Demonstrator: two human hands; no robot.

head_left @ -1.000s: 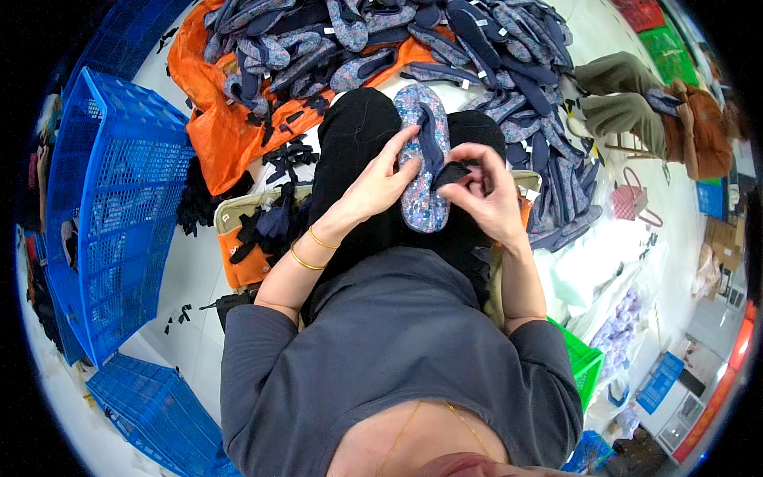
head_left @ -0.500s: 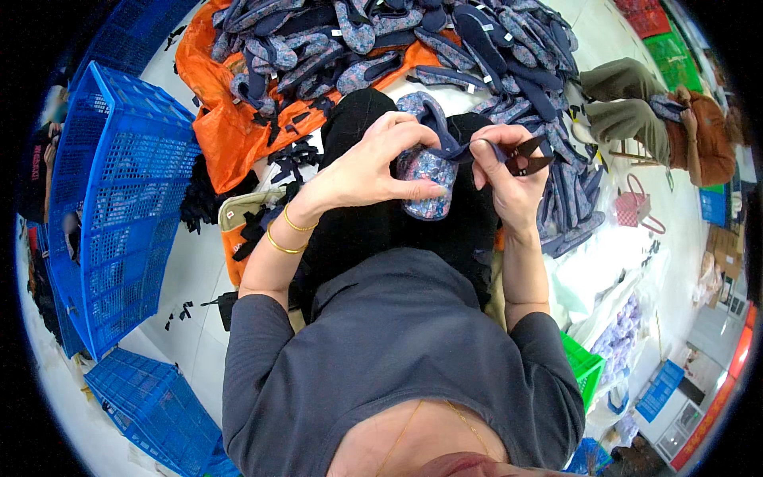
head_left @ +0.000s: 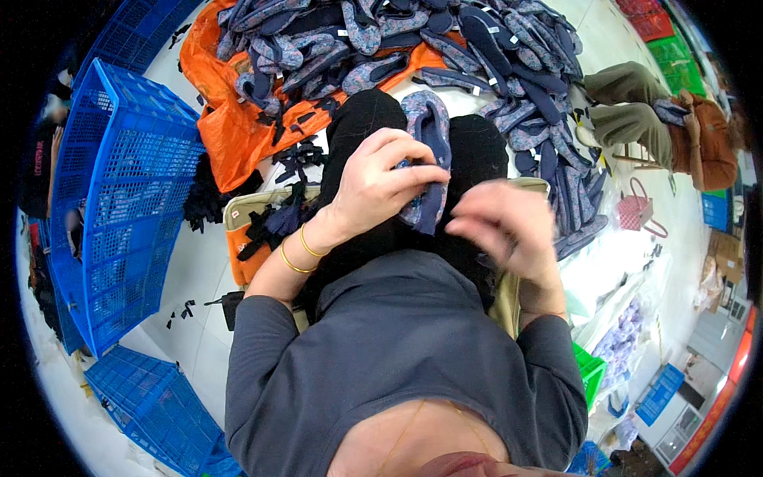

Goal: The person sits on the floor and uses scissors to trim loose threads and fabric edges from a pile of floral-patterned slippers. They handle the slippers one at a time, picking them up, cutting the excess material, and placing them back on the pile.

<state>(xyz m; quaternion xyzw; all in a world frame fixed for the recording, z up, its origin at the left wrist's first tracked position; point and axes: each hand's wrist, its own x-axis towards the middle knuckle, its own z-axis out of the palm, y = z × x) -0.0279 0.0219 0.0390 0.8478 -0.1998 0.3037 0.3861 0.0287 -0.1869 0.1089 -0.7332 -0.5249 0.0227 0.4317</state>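
A blue floral slipper [head_left: 424,119] with a navy opening stands over my lap, its toe end toward me. My left hand [head_left: 389,176] grips its left side, the thumb and fingers closed over the edge. To the right of the slipper, apart from it, is my right hand [head_left: 509,225], smeared by motion. Its fingers are too blurred to show whether anything is in them.
Ahead lies a large pile of similar slippers [head_left: 366,36], partly on an orange sheet [head_left: 230,143]. Dark fabric scraps [head_left: 300,159] gather by my left knee. Blue crates [head_left: 139,199] stand left. A seated person [head_left: 703,143] is at the right, near a pink bag [head_left: 636,211].
My right hand has let go of the navy band on the slipper and moved down. The black snips in it no longer show. The slipper has turned in my left hand.
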